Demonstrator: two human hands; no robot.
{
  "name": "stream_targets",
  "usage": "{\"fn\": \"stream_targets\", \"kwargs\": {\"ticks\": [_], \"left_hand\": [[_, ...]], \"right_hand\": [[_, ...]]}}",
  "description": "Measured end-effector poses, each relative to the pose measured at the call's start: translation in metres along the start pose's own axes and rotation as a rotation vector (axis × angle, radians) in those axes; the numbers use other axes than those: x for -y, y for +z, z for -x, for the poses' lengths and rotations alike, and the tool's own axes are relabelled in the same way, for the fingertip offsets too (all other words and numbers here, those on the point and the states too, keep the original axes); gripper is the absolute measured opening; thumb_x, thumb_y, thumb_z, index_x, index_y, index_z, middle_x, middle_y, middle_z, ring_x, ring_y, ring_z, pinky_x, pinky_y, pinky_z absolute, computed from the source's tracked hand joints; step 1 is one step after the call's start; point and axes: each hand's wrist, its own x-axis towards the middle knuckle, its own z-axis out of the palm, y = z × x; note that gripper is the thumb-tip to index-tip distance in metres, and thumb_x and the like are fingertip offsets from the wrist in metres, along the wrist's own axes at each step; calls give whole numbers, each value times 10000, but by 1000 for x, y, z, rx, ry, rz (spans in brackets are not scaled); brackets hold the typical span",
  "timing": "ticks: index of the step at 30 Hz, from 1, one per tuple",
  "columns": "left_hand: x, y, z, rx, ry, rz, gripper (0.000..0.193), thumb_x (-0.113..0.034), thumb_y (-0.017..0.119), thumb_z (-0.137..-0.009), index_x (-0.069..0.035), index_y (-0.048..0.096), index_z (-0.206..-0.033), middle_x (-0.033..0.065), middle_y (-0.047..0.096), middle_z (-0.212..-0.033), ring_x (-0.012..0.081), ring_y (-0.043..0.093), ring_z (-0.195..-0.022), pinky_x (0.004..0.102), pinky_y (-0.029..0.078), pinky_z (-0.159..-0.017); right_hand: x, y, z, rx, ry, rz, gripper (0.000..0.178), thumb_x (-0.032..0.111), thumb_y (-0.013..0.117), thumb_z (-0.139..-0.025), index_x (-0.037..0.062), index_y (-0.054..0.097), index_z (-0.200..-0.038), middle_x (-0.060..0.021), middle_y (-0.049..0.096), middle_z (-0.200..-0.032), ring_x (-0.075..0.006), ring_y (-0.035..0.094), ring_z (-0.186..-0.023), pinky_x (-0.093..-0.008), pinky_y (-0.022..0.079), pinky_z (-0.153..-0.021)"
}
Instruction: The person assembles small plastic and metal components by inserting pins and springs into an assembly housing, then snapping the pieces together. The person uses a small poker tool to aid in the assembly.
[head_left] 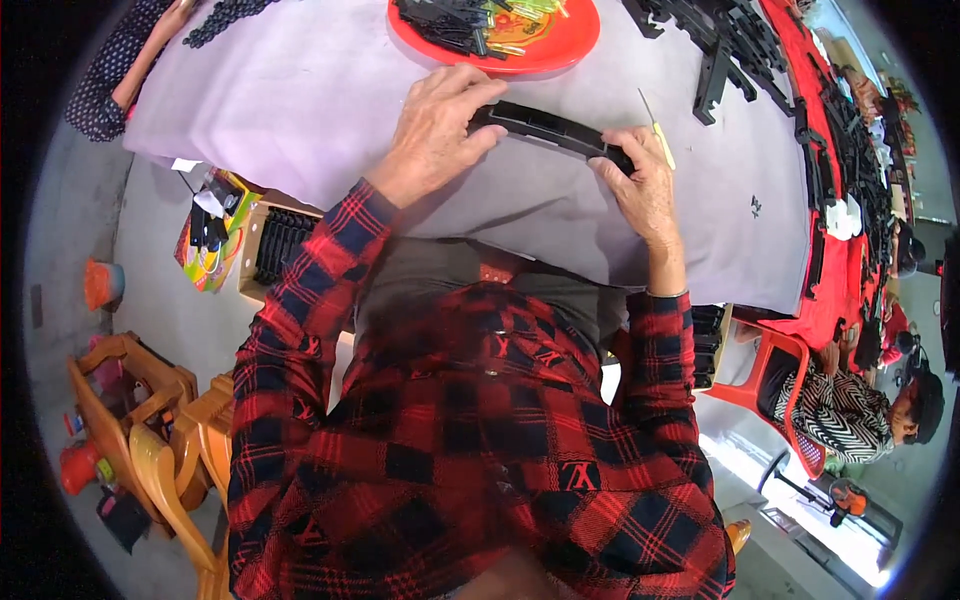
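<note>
A long black plastic part [548, 127], shaped like a narrow channel, lies across between my hands just above the cloth. My left hand [437, 125] grips its left end between thumb and fingers. At the other end, my right hand [637, 175] pinches the part, thumb underneath and fingers over the top. Beyond it stands a red plate [410, 42] heaped with small black pieces [445, 22] and yellow-green pieces [540, 10]. A thin tool with a pale yellow handle [663, 147] rests beside my right hand, its metal shaft pointing away.
A pale cloth covers the table [290, 110]. More black plastic parts [725, 60] are piled at the far right. A person's arm [150, 60] reaches in at the far left. Boxes of black parts [285, 245] stand below the table edge; another person [840, 405] sits by a red chair [765, 375].
</note>
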Motion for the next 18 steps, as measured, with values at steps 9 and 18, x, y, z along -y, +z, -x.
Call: {"fn": "stream_targets", "kwargs": {"ticks": [9,18], "left_hand": [[13,20,12,-31,-25,95,350,-111,751,-726,-30,671,-1057,84,637,-1053,290,584,-1011,398,431,-903],[9,24,13,-138,-20,264,373,5,736,-746,10,653,-1110,103,614,-1033,246,611,-942,324,504,-827]], "right_hand": [[12,1,3,-157,-76,93,332,71,731,-674,87,686,-1003,-73,614,-975,-288,548,-925,-389,466,-826],[7,2,3,-272,-79,69,306,77,735,-676,83,685,-978,-85,625,-972,-287,545,-913,-385,463,-824]]}}
